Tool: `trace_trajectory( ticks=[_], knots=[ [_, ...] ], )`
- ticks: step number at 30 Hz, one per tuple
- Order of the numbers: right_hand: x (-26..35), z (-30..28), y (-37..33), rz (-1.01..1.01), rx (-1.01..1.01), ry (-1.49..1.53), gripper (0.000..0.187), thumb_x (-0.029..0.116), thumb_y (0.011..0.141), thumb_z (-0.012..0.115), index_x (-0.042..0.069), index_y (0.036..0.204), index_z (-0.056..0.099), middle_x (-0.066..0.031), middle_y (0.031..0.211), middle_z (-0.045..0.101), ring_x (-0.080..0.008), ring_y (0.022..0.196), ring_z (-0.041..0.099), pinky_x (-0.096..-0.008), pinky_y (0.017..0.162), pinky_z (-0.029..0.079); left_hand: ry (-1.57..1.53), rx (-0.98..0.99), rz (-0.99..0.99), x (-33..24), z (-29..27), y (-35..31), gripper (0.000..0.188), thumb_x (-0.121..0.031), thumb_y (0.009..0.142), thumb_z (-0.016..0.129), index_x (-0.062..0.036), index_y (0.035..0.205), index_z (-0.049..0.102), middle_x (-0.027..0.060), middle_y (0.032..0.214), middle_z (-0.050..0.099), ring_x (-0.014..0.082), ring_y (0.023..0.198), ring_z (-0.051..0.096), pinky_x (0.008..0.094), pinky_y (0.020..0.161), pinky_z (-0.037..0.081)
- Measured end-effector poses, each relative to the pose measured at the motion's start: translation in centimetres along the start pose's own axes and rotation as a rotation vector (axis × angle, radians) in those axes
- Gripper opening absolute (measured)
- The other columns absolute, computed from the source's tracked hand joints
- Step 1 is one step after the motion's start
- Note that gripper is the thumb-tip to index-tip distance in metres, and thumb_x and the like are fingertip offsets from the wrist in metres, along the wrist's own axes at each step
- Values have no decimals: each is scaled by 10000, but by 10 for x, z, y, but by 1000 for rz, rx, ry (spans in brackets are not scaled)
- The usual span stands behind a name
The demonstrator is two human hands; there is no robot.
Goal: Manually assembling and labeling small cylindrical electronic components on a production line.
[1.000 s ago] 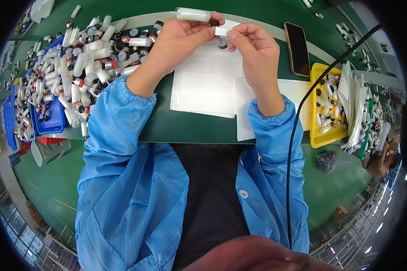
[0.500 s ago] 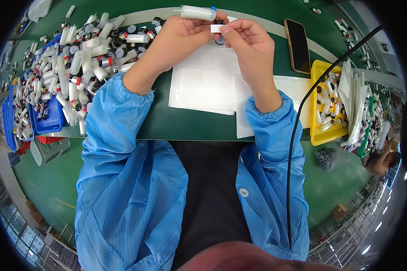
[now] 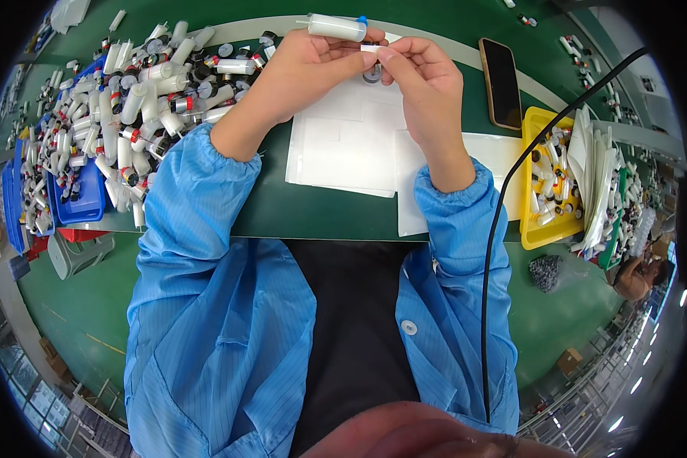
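We are observing the left hand [image 3: 305, 72] closing narrowly, its fingers holding a white cylinder [image 3: 337, 28] crosswise above the knuckles. A small blue piece [image 3: 362, 20] is showing at the cylinder's right end. The left thumb is pointing toward a white slip [image 3: 369, 48], which is lying below and to the right of the cylinder. The right hand [image 3: 433, 84] is pinching that slip between thumb and forefinger, leaving a narrow gap or none. Any writing on the slip is remaining too small for us to read. A grey round piece [image 3: 372, 74] is showing just below the slip; whether a finger is touching it, we cannot tell.

Beneath the hands, we are noting white sheets [image 3: 336, 145] lying on the green table [image 3: 320, 217]. To the left, a heap of white cylinders with black and red parts [image 3: 175, 114] is spreading near a blue tray [image 3: 91, 202]. To the right, a phone [image 3: 500, 84] is lying dark-screened above a yellow tray [image 3: 530, 229] holding similar small parts, and a black cable [image 3: 523, 156] is crossing in front.
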State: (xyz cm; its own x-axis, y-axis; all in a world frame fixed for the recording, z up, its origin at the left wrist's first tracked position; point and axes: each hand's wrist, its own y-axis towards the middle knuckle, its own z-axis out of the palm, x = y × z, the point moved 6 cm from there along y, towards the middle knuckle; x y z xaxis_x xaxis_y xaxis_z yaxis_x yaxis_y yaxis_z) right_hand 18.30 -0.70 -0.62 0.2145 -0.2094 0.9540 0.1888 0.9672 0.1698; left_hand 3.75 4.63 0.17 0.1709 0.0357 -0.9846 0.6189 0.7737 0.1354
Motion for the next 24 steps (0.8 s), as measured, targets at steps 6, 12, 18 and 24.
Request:
trace_trajectory(
  ticks=[6,12,18,24],
  knots=[
    [9,4,-3,-76,-29,-96,138,47,900,704,-16,1009,646,-56,910,674,-87,788,633,-209,714,530,34,-9,-38,-6,1,-3,300,-105,952,657,6,1231,651,87,1110,697,150,1006,662,283,921,539],
    [5,-2,1,115,44,163,301,103,874,745,13,1119,595,-39,996,636,-113,951,607,-276,845,498,-117,114,-84,-13,6,-3,361,-123,990,600,12,1324,587,147,1289,630,195,1166,619,301,1037,496],
    [1,-4,3,311,221,151,296,224,930,689,54,1162,621,-23,987,631,-109,909,585,-286,782,465,-154,34,-210,-38,12,-5,342,-89,963,635,33,1281,601,138,1258,641,208,1153,631,313,995,528],
    [25,1,-42,-255,384,-1122,245,133,883,655,47,1111,676,-127,888,626,-237,775,655,-350,681,532,535,-42,-13,-116,-51,62,257,-86,853,753,34,1067,678,115,962,723,175,822,705,303,701,590]
  ],
)
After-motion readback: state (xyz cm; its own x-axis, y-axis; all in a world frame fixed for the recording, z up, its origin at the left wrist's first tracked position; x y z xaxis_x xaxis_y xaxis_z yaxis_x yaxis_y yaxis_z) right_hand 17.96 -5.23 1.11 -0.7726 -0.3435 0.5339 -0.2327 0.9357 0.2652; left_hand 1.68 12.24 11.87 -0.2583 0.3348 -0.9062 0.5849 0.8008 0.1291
